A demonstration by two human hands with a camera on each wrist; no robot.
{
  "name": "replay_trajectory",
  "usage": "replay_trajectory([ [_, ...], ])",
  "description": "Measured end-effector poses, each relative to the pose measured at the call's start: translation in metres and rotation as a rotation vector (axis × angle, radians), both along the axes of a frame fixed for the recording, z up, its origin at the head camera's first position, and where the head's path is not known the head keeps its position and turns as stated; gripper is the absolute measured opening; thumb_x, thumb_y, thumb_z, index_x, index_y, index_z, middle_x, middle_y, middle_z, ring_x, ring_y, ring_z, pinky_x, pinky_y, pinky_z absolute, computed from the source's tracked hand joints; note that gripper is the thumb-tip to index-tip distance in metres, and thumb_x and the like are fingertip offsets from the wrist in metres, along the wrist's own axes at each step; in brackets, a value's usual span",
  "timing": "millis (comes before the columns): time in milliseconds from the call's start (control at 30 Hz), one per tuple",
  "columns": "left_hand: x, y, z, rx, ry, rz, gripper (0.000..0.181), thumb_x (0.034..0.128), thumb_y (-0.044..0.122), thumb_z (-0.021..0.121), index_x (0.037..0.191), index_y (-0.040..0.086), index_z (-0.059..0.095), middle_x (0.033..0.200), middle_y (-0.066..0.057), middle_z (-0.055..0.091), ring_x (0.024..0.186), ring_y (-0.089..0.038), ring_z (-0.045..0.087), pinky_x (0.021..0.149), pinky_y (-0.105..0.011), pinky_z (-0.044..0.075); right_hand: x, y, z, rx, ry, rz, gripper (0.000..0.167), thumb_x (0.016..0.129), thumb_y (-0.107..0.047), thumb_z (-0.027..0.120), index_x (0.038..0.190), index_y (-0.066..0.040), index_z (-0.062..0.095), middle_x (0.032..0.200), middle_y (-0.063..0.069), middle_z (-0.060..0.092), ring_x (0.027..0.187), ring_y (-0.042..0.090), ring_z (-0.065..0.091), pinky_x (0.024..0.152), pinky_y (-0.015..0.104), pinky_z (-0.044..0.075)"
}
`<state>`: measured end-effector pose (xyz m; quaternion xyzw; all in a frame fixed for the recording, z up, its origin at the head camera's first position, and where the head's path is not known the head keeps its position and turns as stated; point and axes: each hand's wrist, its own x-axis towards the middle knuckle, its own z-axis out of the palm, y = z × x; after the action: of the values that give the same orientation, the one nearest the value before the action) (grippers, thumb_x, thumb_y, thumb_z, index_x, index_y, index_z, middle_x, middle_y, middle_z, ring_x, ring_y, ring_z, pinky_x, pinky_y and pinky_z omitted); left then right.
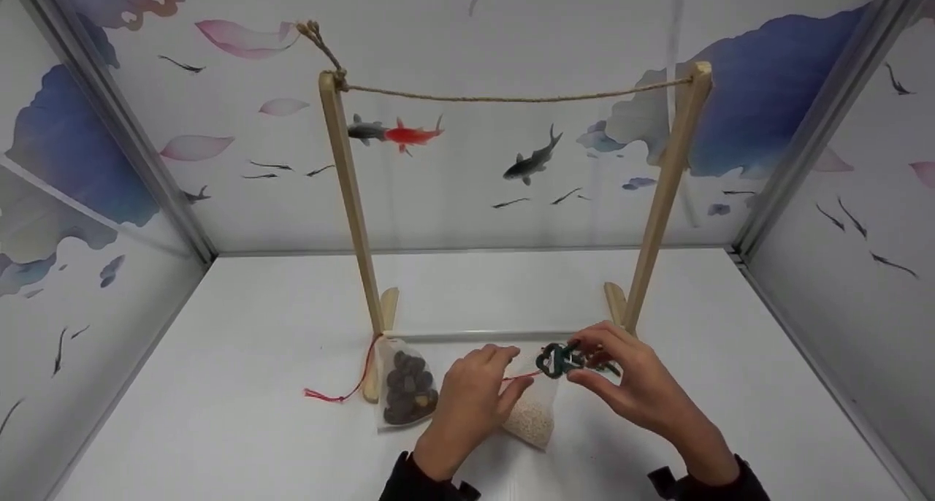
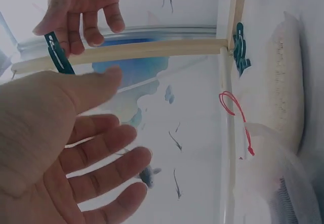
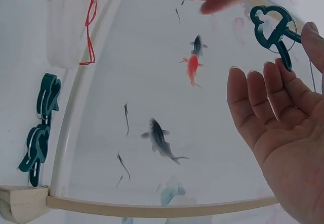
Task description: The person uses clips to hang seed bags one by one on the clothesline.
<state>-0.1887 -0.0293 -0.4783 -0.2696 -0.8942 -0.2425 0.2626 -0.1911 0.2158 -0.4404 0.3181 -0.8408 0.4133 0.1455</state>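
My right hand (image 1: 632,369) pinches a dark green plastic spring clip (image 3: 276,38) between thumb and fingertips, its rounded, lobed jaws facing left. The left hand (image 1: 471,388) is beside it on the left, fingers loosely bent and thumb apart; in the left wrist view that hand (image 2: 66,133) holds nothing. Below the hands lies a translucent bag of pale grains (image 1: 532,419) with a red cord (image 2: 238,107), partly covered by the left hand. Further left, a similar bag of dark round pieces (image 1: 407,389) lies against the frame's foot. More green clips (image 3: 43,128) lie on the table.
A wooden frame with a left post (image 1: 352,209) and right post (image 1: 665,201) stands behind the hands. Twine (image 1: 511,99) spans its top, and a white bar (image 1: 475,336) joins its base. Printed panels (image 1: 467,194) enclose the white table (image 1: 256,326).
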Motion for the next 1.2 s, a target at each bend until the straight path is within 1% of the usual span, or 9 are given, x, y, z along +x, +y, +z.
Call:
replay_trajectory([
  [100, -0.003, 0.0, -0.009, -0.006, -0.033, 0.063, 0.034, 0.0888, 0.031, 0.08, 0.112, 0.007, 0.072, 0.099, -0.003, 0.071, 0.083, -0.021, 0.068, 0.067, -0.035, 0.054, -0.001, 0.002, 0.0, 0.007, -0.001, -0.001, 0.035, 0.088, -0.013, 0.081, 0.119, -0.011, 0.066, 0.111, -0.008, 0.062, 0.093, 0.015, 0.067, 0.074, 0.032, 0.059],
  [267, -0.007, 0.0, -0.021, -0.017, -0.097, 0.096, 0.024, 0.0872, 0.021, 0.081, 0.106, 0.008, 0.074, 0.097, -0.005, 0.071, 0.082, -0.022, 0.068, 0.068, -0.036, 0.054, -0.003, 0.003, -0.001, 0.008, 0.025, 0.012, 0.035, 0.089, -0.011, 0.08, 0.121, -0.011, 0.065, 0.112, -0.008, 0.062, 0.093, 0.012, 0.067, 0.074, 0.03, 0.059],
  [400, -0.01, 0.0, -0.029, -0.013, -0.146, 0.104, 0.018, 0.0877, 0.017, 0.079, 0.103, 0.008, 0.075, 0.095, -0.004, 0.071, 0.082, -0.022, 0.067, 0.069, -0.037, 0.054, -0.005, 0.005, -0.002, 0.004, 0.037, 0.016, 0.031, 0.09, -0.01, 0.078, 0.118, -0.013, 0.065, 0.111, -0.008, 0.062, 0.091, 0.017, 0.068, 0.074, 0.029, 0.058],
  [500, -0.012, 0.001, -0.031, -0.011, -0.174, 0.106, 0.016, 0.0876, 0.018, 0.078, 0.101, 0.008, 0.076, 0.095, -0.005, 0.071, 0.082, -0.023, 0.067, 0.069, -0.037, 0.053, -0.008, 0.007, -0.002, 0.005, 0.042, 0.01, 0.028, 0.09, -0.009, 0.078, 0.115, -0.013, 0.066, 0.108, -0.007, 0.063, 0.092, 0.018, 0.068, 0.074, 0.029, 0.059],
  [667, -0.012, 0.001, -0.034, -0.027, -0.223, 0.1, 0.01, 0.0877, 0.014, 0.076, 0.097, 0.011, 0.08, 0.092, -0.004, 0.068, 0.08, -0.023, 0.064, 0.066, -0.036, 0.052, -0.01, 0.01, -0.003, 0.008, 0.059, -0.011, 0.027, 0.088, -0.007, 0.079, 0.111, -0.015, 0.067, 0.105, -0.007, 0.064, 0.091, 0.012, 0.066, 0.074, 0.028, 0.058],
  [767, -0.012, 0.001, -0.039, -0.056, -0.234, 0.112, 0.009, 0.0894, 0.015, 0.074, 0.095, 0.012, 0.081, 0.092, -0.004, 0.066, 0.081, -0.022, 0.061, 0.065, -0.036, 0.05, -0.01, 0.011, -0.004, 0.01, 0.069, -0.016, 0.028, 0.087, -0.005, 0.08, 0.109, -0.016, 0.068, 0.103, -0.008, 0.064, 0.089, 0.01, 0.065, 0.073, 0.028, 0.058],
  [867, -0.012, 0.002, -0.044, -0.081, -0.224, 0.14, 0.01, 0.0918, 0.019, 0.073, 0.092, 0.012, 0.079, 0.092, -0.005, 0.062, 0.082, -0.023, 0.058, 0.064, -0.037, 0.049, -0.011, 0.013, -0.004, 0.013, 0.07, -0.031, 0.028, 0.086, -0.005, 0.08, 0.109, -0.017, 0.068, 0.101, -0.008, 0.064, 0.087, 0.008, 0.064, 0.072, 0.028, 0.058],
  [1000, -0.013, 0.001, -0.052, -0.076, -0.208, 0.168, 0.015, 0.0938, 0.024, 0.072, 0.085, 0.012, 0.077, 0.088, -0.005, 0.059, 0.081, -0.023, 0.055, 0.061, -0.037, 0.046, -0.012, 0.013, -0.006, 0.018, 0.064, -0.043, 0.028, 0.086, -0.005, 0.08, 0.109, -0.017, 0.069, 0.101, -0.005, 0.065, 0.087, 0.008, 0.064, 0.072, 0.027, 0.058],
  [1200, -0.014, 0.002, -0.054, -0.074, -0.213, 0.176, 0.017, 0.0917, 0.028, 0.075, 0.083, 0.014, 0.08, 0.088, -0.004, 0.058, 0.08, -0.023, 0.054, 0.06, -0.036, 0.047, -0.012, 0.014, -0.007, 0.02, 0.095, -0.033, 0.028, 0.086, -0.005, 0.081, 0.11, -0.016, 0.069, 0.101, -0.003, 0.065, 0.086, 0.007, 0.064, 0.071, 0.026, 0.058],
])
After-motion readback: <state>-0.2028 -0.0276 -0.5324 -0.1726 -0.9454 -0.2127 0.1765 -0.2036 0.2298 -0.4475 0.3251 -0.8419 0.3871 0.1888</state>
